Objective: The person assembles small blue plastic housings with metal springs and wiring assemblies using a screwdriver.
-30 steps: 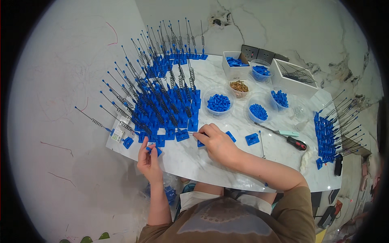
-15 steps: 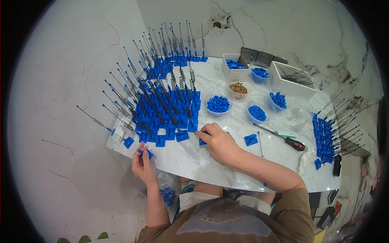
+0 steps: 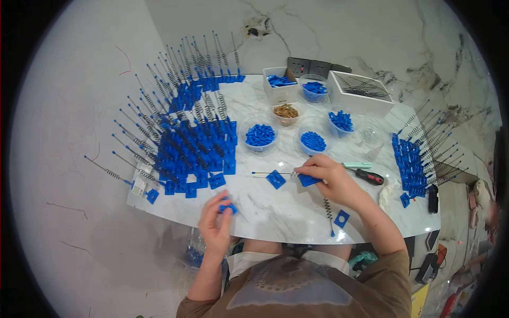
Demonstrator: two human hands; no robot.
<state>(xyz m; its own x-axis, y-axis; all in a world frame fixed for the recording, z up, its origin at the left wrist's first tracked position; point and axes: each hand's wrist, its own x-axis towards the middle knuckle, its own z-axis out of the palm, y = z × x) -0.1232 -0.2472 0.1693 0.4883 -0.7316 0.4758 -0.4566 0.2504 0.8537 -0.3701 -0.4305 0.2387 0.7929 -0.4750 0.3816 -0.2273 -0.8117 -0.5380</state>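
Observation:
My left hand (image 3: pixel 214 222) is over the table's front edge, its fingers closed round a small blue plastic part (image 3: pixel 228 205) that they partly cover. My right hand (image 3: pixel 328 177) pinches a thin black spring rod (image 3: pixel 270 173) near its coil. The rod's blue-tipped end points left, above a square blue base plate (image 3: pixel 275 179). Another blue plate (image 3: pixel 308 180) shows just under the right fingertips; whether they touch it I cannot tell. Nearer me lie a coiled spring rod (image 3: pixel 327 208) with a blue end and a blue plate with a round hole (image 3: pixel 342 219).
Dense rows of blue plates with upright spring rods (image 3: pixel 196 146) fill the left; a smaller group (image 3: pixel 411 164) stands right. Behind are tubs of blue parts (image 3: pixel 260 135), a cup of brass-coloured pieces (image 3: pixel 286 111) and a white box of black wires (image 3: pixel 360 87). A screwdriver (image 3: pixel 369 177) lies right.
My right hand has moved right, drawing the spring rod away from the left rows. My left hand has come right along the front edge with its blue part. The view has shifted slightly.

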